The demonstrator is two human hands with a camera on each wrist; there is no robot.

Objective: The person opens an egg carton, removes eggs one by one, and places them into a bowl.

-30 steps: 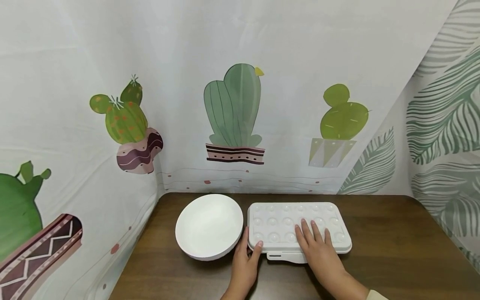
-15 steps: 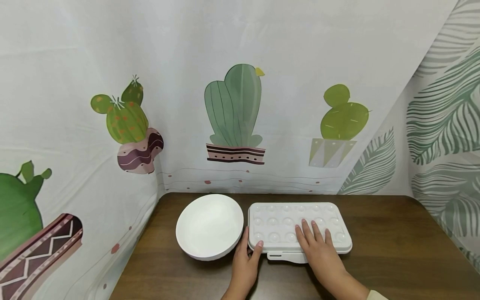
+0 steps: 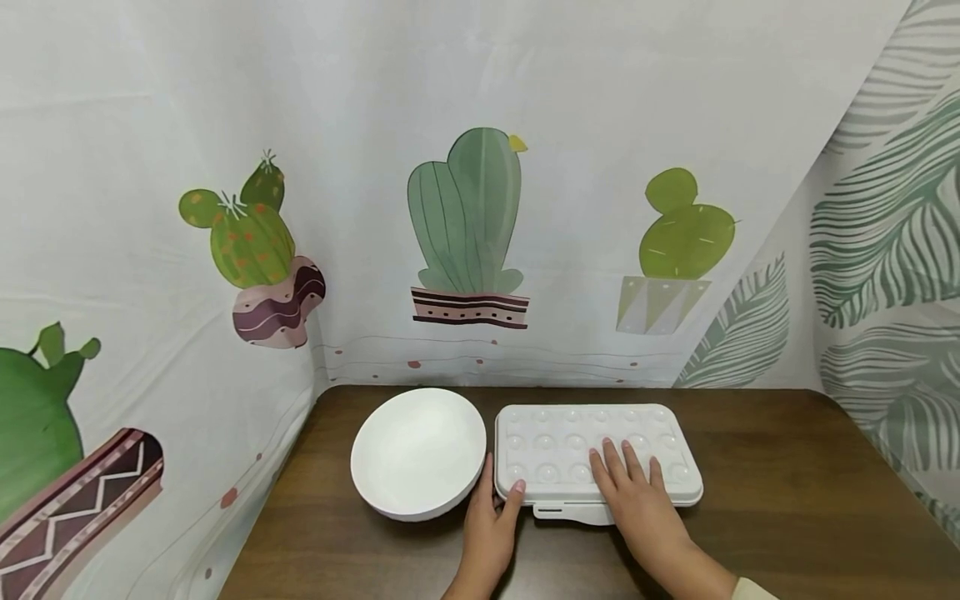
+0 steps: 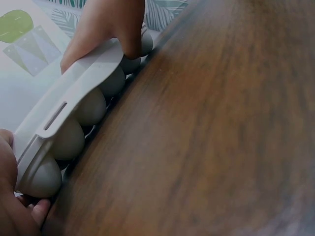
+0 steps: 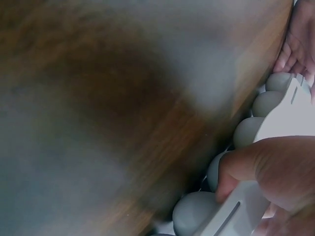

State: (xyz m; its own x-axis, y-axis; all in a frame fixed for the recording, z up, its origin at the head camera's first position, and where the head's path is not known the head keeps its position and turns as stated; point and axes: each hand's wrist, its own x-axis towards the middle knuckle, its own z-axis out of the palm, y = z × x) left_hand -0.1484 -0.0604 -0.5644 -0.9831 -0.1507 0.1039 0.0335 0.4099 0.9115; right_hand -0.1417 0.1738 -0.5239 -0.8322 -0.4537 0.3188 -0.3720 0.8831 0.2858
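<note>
A white egg box [image 3: 540, 446] with a bumpy lid lies flat on the table. Bare eggs [image 4: 91, 107] show in a row under its front flap [image 4: 81, 88] in the left wrist view. My left hand [image 3: 489, 533] holds the box's front left corner, thumb up at the lid's edge and fingers along the left side, partly hidden. On the right half of the lid rests my right hand [image 3: 647, 517], fingers spread and straight. Its thumb [image 5: 241, 169] hangs over the front flap beside the eggs in the right wrist view.
Just left of the box stands a white bowl [image 3: 416, 450], with nothing visible inside it. The brown wooden table [image 3: 787, 500] runs back to a light cloth backdrop [image 3: 585, 250] printed with cacti and leaves.
</note>
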